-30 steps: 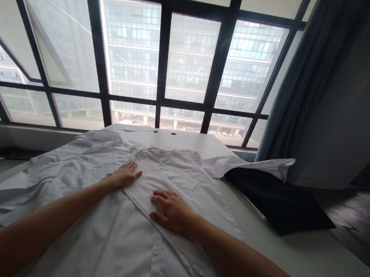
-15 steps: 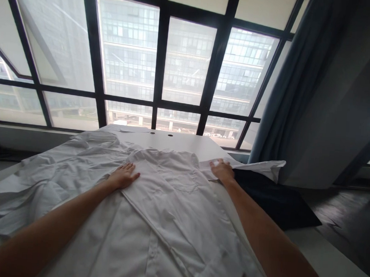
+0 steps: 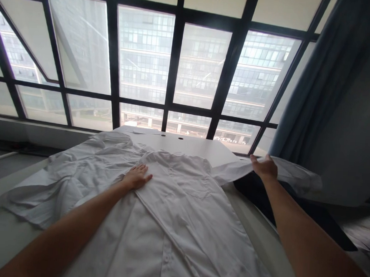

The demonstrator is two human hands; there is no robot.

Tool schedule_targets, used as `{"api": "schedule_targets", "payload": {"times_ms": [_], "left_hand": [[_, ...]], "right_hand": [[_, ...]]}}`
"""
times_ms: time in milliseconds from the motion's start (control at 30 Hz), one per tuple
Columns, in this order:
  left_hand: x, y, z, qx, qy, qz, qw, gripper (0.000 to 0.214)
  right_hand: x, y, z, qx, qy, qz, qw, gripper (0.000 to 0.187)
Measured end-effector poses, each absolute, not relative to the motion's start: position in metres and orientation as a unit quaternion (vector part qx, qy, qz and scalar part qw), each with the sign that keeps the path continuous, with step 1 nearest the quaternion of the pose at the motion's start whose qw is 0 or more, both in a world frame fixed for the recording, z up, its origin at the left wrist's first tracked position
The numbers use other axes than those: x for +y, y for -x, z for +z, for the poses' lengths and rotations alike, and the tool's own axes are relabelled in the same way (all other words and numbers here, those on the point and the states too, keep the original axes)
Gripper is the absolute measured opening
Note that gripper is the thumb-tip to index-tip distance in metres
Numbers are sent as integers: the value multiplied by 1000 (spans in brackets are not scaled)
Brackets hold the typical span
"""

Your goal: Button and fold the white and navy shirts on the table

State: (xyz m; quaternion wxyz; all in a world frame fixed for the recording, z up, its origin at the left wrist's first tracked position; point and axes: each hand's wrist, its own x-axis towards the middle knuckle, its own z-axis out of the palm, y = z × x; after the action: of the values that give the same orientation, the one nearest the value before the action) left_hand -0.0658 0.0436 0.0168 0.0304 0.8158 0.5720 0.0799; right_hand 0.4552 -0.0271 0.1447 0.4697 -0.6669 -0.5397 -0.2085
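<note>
- Window: a tall black-framed window fills the view from 10 to 2 o'clock, with a glass-fronted office block beyond it.
- Curtain: a blue-grey drape hangs at 2 o'clock, at the window's edge.
- Bench: a white bench runs from the window toward the person, with two small round holes in its top at 12 o'clock.
- Floor: dark floor shows at 4 o'clock, beyond the bench's edge.
- Shirt: a white button-front shirt lies face up on the bench, from the centre down to 6 o'clock, collar toward the window.
- Bunched fabric: a rumpled part of the shirt spreads out to 8 o'clock.
- Black cloth: a dark, soft-looking piece lies at 4 o'clock, partly under the sleeve; its exact kind is hard to tell.
- Sleeve: the shirt's sleeve reaches out to 3 o'clock and is lifted clear of the black cloth.
- Pocket: a chest pocket sits at 5 o'clock from the centre, just below the collar.
- Left hand: at 8 o'clock, its grip is open, palm down and flat on the shirt's front, pinching nothing.
- Right hand: at 3 o'clock, its grip is closed on the sleeve, fingers and thumb pinching the cloth and holding it up.
</note>
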Motion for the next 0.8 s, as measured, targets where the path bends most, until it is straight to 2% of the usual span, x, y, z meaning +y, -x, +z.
{"api": "schedule_targets", "payload": {"times_ms": [33,100,167,300,367,433,500,667,800], "left_hand": [[44,66,18,563,-819,98,44,61],[42,68,23,538,-824,142,107,56],[35,74,31,512,-820,176,188,60],[-1,100,49,476,-755,245,379,79],[-25,114,56,444,-684,288,502,85],[-46,123,60,431,-638,295,566,91],[-60,125,62,450,-648,275,550,90],[-60,100,63,510,-740,230,374,77],[-46,73,63,530,-763,245,278,81]], "right_hand": [[-32,-434,152,-498,688,-203,487,79],[-49,-378,161,-552,647,-221,478,81],[-74,-316,159,-695,556,-214,403,75],[-131,-219,118,-891,403,-104,180,63],[-150,-197,92,-906,398,-77,124,63],[-158,-190,72,-905,408,-60,106,61],[-158,-192,62,-905,405,-59,118,58],[-157,-197,64,-920,347,-91,161,50],[-165,-195,65,-936,309,-68,156,32]]}}
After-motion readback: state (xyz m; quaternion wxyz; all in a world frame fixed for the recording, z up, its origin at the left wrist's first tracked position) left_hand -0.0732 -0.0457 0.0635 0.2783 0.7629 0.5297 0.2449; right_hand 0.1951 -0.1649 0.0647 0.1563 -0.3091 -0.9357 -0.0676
